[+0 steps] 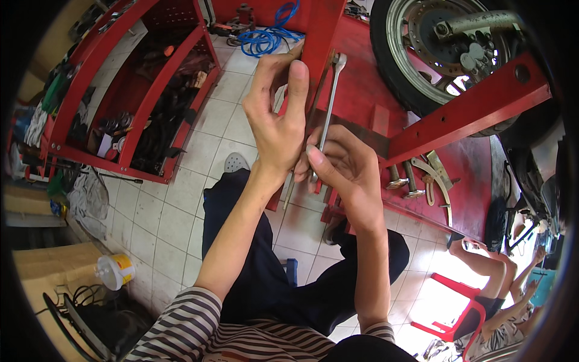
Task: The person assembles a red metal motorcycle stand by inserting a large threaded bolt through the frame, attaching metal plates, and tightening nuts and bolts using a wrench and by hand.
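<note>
A silver combination wrench (329, 111) stands nearly upright in my right hand (348, 161), its head toward the far side. My right thumb presses on the shaft near its lower end, against curled fingers. Just left of it, my left hand (276, 114) is raised beside a red metal post (321, 39), with fingers curved and the thumb apart from them. I see nothing in that hand, though some fingertips are hidden. The right fingers are close to the left wrist. A thin rod (289, 194) runs below the hands; its upper part is partly covered.
A motorcycle wheel (386, 57) and a slanted red beam (470, 108) are at the right, above a red platform (467, 181) with metal parts. Left stands a red tool cart (136, 130). A blue hose (259, 43) lies behind. A seated person (491, 271) is at lower right.
</note>
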The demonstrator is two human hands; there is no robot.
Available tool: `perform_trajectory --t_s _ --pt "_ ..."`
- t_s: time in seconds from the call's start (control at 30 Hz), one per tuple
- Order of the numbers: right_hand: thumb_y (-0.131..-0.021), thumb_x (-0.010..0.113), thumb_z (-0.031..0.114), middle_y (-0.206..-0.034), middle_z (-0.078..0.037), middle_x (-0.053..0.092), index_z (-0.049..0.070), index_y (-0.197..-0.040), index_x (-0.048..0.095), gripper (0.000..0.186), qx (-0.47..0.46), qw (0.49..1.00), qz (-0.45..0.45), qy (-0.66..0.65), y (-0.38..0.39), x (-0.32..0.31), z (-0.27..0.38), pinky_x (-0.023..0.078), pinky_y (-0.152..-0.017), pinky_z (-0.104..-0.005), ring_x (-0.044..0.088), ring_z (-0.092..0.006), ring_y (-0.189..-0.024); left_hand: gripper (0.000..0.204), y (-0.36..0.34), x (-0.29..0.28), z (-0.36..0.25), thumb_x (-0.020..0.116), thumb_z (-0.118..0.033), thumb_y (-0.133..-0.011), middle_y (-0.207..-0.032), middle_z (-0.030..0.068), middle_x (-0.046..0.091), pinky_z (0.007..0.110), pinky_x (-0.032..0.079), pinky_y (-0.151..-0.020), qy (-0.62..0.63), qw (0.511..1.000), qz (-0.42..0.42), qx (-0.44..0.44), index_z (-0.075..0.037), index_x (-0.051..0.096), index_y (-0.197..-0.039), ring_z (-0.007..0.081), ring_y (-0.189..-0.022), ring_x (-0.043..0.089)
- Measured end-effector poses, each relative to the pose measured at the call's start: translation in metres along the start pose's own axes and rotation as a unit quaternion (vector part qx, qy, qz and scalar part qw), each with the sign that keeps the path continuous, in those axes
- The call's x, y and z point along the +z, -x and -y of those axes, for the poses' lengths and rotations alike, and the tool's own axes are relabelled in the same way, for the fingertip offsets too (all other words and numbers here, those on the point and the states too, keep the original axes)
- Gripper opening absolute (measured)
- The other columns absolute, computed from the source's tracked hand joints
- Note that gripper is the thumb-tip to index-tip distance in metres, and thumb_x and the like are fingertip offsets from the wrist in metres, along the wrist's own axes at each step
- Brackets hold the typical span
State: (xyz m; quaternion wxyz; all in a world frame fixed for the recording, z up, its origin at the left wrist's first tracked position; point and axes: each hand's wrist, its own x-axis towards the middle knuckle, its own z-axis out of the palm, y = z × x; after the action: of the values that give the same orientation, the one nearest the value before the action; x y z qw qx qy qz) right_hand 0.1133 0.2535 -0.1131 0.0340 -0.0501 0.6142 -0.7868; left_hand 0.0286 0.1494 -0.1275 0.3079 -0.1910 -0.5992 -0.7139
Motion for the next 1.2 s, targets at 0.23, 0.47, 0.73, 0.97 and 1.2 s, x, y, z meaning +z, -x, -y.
perform_trajectory --t_s 0.23,0.47,0.73,0.97,1.2 --pt "-0.094 0.058 0.005 -0.079 -0.01 0.065 -0.005 -0.108 0.055 0.018 0.004 1.0 0.011 0.013 -0.002 -0.006 -0.001 0.051 -0.058 -0.0249 0.064 -0.0142 -0.071 0.025 0.0 0.002 -0.001 0.057 -0.02 -0.097 -0.095 0.0083 0.065 0.028 0.046 -0.085 0.015 1.0 -0.001 -0.012 0.003 0.061 -0.107 0.0131 -0.088 0.06" --pt "-0.096 0.056 0.01 -0.075 -0.009 0.064 -0.005 -0.114 0.056 0.024 0.001 0.999 0.035 -0.015 0.003 -0.003 0.01 0.05 -0.058 -0.0257 0.063 -0.0132 -0.067 0.023 -0.002 0.001 -0.002 0.058 -0.019 -0.096 -0.092 0.0073 0.065 0.027 0.046 -0.083 0.026 0.999 -0.003 -0.019 0.003 0.062 -0.103 0.0119 -0.085 0.058" --pt "-0.098 0.054 0.014 -0.07 -0.006 0.062 -0.003 -0.123 0.056 0.03 0.014 0.997 -0.015 0.075 0.014 -0.007 0.031 0.036 -0.048 -0.02 0.052 -0.0055 -0.056 0.022 0.0 -0.001 -0.001 0.058 -0.018 -0.096 -0.089 0.0093 0.067 0.028 0.047 -0.082 0.002 1.0 -0.001 -0.017 0.002 0.062 -0.104 0.0124 -0.084 0.06" --pt "-0.097 0.05 0.007 -0.068 -0.009 0.063 -0.002 -0.105 0.047 0.013 -0.125 0.936 -0.146 0.295 0.025 0.013 0.061 0.042 -0.053 -0.0271 0.059 -0.013 -0.057 0.024 -0.002 0.0 0.002 0.057 -0.018 -0.096 -0.088 0.0109 0.068 0.028 0.047 -0.081 0.002 1.0 -0.006 0.011 0.004 0.063 -0.106 0.0126 -0.083 0.061" --pt "-0.094 0.057 0.008 -0.068 -0.009 0.063 -0.003 -0.095 0.053 0.011 -0.184 0.881 -0.203 0.385 0.022 0.016 0.082 0.044 -0.052 -0.0254 0.06 -0.0114 -0.058 0.02 -0.001 0.002 0.003 0.055 -0.019 -0.098 -0.089 0.0027 0.06 0.026 0.043 -0.083 0.01 1.0 0.01 -0.007 0.002 0.058 -0.099 0.0083 -0.085 0.052"
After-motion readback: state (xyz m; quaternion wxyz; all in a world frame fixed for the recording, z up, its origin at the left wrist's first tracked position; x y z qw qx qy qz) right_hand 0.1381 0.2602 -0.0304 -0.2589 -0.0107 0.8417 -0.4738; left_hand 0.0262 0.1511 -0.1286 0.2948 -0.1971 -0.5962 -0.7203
